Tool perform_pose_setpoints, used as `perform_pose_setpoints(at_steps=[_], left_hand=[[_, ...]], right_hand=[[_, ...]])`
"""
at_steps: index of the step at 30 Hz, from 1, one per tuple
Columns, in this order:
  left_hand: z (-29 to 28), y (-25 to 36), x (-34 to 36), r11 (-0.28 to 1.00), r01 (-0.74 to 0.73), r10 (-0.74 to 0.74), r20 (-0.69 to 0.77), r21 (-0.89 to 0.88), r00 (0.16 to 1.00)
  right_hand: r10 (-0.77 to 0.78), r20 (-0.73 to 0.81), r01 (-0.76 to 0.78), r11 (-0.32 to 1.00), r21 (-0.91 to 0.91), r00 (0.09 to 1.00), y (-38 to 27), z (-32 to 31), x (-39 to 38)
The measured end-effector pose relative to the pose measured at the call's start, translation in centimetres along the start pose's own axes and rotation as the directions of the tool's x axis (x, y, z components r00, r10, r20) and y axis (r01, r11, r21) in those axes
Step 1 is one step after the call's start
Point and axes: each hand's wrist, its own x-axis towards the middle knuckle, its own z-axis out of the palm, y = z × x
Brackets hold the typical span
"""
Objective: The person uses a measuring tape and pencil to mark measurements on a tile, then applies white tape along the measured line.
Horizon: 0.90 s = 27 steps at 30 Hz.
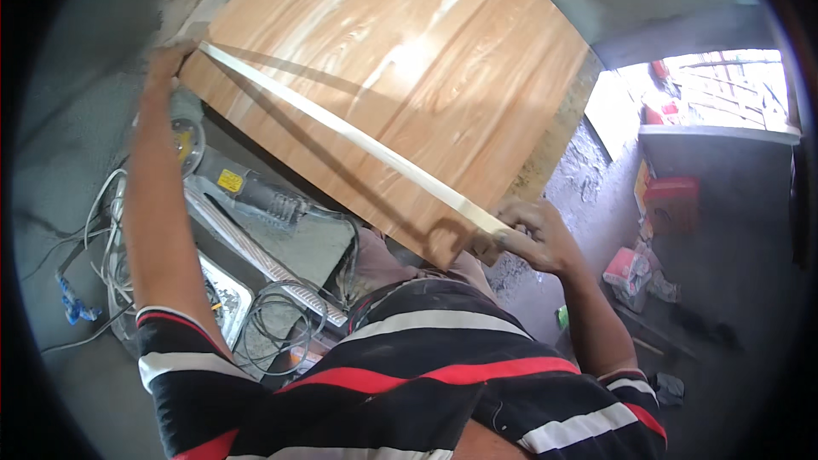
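Right fingers (pixel 527 217) gripping pale strip (pixel 341 126), left fingers (pixel 174 53) its far end at wooden board (pixel 443 77) edge, gap beneath strip

1. Dazzling daylight fills the opening (pixel 724 89) at right.
2. A bright glare spot whitens the wooden board (pixel 464 89).
3. The pale strip (pixel 341 128) casts two shadows across it.
4. Fisheye distortion curves toward black corners.
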Motion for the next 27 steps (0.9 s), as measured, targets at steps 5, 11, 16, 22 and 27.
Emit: perform_pose_setpoints(at_steps=[5,11,16,22,27], left_hand=[[3.1,1.8,-2.0,0.953,0.003,0.015,0.055,-0.303,0.998],[3.1,3.3,-2.4,0.997,0.033,-0.029,0.056,-0.071,0.998],[-0.2,4.7,-0.8,0.971,-0.055,0.013,0.18,0.234,0.984],[1.9,15.3,-17.8,0.934,-0.339,0.335,-0.053,-0.115,0.941],[8.9,13.5,-39.5,0.652,-0.4,0.68,0.264,-0.644,0.684]], right_hand=[[0.111,-0.088,-0.094,0.979,0.18,0.99,0.0,0.9,-3.0],[0.276,-0.115,-0.274,0.961,0.029,0.954,0.9,2.6,-3.0],[0.229,-0.079,-0.19,0.921,0.341,0.97,2.6,1.4,-4.2],[0.289,-0.181,-0.216,0.915,0.339,0.94,2.3,-0.1,-5.0],[0.225,-0.209,-0.148,0.932,0.329,0.952,3.0,-0.2,-4.1]])
